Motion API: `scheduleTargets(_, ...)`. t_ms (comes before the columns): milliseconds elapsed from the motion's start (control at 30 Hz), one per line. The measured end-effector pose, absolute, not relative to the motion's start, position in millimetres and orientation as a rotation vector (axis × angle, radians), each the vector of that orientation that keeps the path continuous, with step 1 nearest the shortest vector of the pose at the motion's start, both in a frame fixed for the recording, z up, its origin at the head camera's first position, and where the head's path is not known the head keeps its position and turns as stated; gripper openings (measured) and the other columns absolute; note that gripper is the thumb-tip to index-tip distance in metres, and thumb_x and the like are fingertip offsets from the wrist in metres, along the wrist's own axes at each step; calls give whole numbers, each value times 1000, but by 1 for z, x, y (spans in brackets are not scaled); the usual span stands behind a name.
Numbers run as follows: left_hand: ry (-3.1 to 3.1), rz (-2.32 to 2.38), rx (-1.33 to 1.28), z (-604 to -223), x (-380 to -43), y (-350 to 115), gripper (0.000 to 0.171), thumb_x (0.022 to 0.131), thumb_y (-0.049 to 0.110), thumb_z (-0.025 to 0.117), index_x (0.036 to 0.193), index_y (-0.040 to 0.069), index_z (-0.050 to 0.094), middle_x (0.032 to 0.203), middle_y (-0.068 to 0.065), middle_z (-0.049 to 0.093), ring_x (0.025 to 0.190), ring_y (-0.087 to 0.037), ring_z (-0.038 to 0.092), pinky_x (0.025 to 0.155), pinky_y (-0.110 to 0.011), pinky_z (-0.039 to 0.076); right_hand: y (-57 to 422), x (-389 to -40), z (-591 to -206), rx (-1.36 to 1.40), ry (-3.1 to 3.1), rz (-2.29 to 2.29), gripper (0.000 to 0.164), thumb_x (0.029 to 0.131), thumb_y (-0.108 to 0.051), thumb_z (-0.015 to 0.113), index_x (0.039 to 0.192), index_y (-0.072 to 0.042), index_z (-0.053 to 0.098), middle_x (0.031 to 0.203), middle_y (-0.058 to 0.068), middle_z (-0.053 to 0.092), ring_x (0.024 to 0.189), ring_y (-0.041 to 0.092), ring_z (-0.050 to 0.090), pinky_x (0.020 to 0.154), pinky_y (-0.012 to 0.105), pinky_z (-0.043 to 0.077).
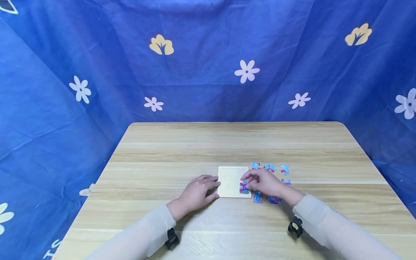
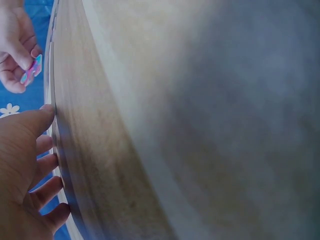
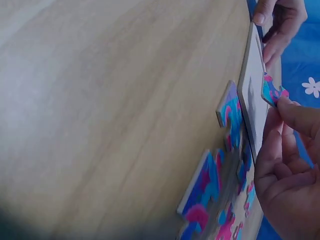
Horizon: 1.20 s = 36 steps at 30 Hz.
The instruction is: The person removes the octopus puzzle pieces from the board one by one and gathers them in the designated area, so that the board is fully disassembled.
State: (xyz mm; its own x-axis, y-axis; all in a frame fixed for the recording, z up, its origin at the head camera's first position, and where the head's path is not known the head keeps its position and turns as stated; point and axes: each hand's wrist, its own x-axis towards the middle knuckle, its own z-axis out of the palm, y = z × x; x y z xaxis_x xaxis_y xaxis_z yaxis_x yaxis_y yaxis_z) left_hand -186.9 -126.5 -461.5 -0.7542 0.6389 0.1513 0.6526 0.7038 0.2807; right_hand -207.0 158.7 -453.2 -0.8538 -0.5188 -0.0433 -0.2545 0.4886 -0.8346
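A shallow pale puzzle tray (image 1: pixel 229 180) with a raised rim lies on the table. My left hand (image 1: pixel 199 191) rests at its left edge, fingertips touching the rim, fingers spread. Between thumb and fingers, my right hand (image 1: pixel 264 181) pinches a blue and pink jigsaw piece (image 1: pixel 244 187) over the tray's right side. In the right wrist view the pinched piece (image 3: pixel 273 91) is tilted above the tray's surface. Several loose jigsaw pieces (image 1: pixel 258 197) lie just right of the tray, some partly hidden beneath my right hand and wrist.
The wood-grain table (image 1: pixel 175 151) has rounded far corners. Behind and beside it hangs a blue cloth (image 1: pixel 201 72) printed with flowers. A dark wrist device (image 1: pixel 295 227) sits on the right sleeve, and another device (image 1: pixel 172 238) on the left.
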Motion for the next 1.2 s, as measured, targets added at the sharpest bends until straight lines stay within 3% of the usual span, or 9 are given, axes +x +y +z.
scheduleTargets(467, -2871, -498, -1082, -461, -187, -127, 42, 87, 37, 67, 120, 12, 66, 133, -6, 56, 122, -26, 51, 102, -42, 39, 195, -203, -449, -591, 2367, -1418, 24, 84, -5, 70, 107, -1, 68, 94, 5, 67, 87, 19, 62, 74, 26, 53)
scheduleTargets(700, -2873, -495, -1079, -462, -187, -128, 42, 87, 38, 68, 121, 13, 66, 133, -5, 56, 122, -27, 50, 102, -44, 40, 215, -199, -450, -550, 2316, -1408, 23, 85, -7, 70, 108, -2, 68, 89, 6, 66, 75, 17, 61, 61, 24, 52)
scheduleTargets(900, -2877, -494, -1076, -462, -188, -128, 43, 87, 38, 68, 121, 12, 66, 133, -5, 56, 122, -27, 50, 101, -44, 40, 229, -195, -450, -534, 2289, -1401, 30, 83, -9, 73, 110, 3, 66, 91, 7, 67, 79, 16, 62, 68, 25, 53)
scheduleTargets(1200, -2877, -488, -1079, -461, -188, -127, 43, 87, 38, 67, 121, 12, 66, 133, -5, 56, 122, -27, 50, 101, -45, 40, 248, -188, -450, -527, 2254, -1411, 29, 83, -7, 72, 109, 4, 65, 94, 10, 68, 78, 14, 63, 66, 25, 53)
